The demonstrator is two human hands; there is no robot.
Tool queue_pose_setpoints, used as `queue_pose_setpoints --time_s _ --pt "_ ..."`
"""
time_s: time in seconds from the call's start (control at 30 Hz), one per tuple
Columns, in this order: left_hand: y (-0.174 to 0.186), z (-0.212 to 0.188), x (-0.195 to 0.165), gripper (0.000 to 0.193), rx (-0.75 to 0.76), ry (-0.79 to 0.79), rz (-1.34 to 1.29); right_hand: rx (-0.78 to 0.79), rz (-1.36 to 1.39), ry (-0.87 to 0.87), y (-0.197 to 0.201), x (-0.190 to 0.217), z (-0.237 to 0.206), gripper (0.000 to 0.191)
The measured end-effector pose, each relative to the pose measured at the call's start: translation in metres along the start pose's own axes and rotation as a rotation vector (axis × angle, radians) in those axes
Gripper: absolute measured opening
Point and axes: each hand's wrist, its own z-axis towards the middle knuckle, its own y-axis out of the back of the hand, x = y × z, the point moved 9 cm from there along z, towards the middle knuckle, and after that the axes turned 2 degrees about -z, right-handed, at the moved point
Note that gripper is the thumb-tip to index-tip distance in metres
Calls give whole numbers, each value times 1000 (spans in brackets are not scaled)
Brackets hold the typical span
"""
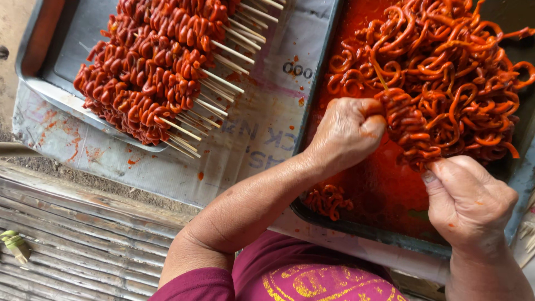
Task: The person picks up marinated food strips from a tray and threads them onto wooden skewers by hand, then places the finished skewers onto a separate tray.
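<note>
The fingers of the left hand (346, 132) are curled into a tight fist, closed on the top of a packed bunch of red coiled meat (405, 124); a thin skewer stick (379, 73) pokes up out of that bunch just above the knuckles. The fingers of the right hand (467, 202) are bent and pinched together at the lower end of the same bunch, thumb pressed against it, so the bunch runs between the 2 hands, the left at its upper left and the right at its lower right. Whether the stick passes all the way through the bunch cannot be made out, since meat and knuckles cover it.

Around the bunch lies a loose heap of red marinated strips (457, 61), filling the far half of a dark tray (356, 229) slick with red sauce. A small clump of strips (329, 199) sits alone near the tray's near left corner, partly behind the left forearm.

Well apart, at the far left, a grey metal tray (56, 56) holds a pile of finished skewers (147, 67), their bare stick ends pointing toward the dark tray. Both trays rest on a stained printed sheet (245, 139) over a slatted bamboo surface (83, 234). The right tray's far edge is cut off by the frame.
</note>
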Motion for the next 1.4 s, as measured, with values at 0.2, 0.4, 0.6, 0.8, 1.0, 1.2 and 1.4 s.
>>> queue_pose_setpoints --time_s 0.2,0.4,0.6,0.8,1.0,1.2,1.4 --pt "3 4 -22 15 475 -22 -101 -20 181 -268 7 -20 -4 6" --pt "55 12 -20 14 473 18 -7 -91 317 -363 14 -40 -17 4" --pt "54 24 -36 11 120 -263 698 -94 265 -329 17 -47 -19 3" --pt "27 25 -40 11 -10 -439 955 -147 311 -358 27 -54 -22 7" --pt "22 24 -33 23 35 -408 947 -233 342 -531 41 -88 -36 16" --pt "20 29 -40 32 -13 -357 1051 -247 474 -580 52 -152 -58 26" --pt "1 28 -43 23 96 -334 1001 -324 372 -616 75 -183 -75 26"
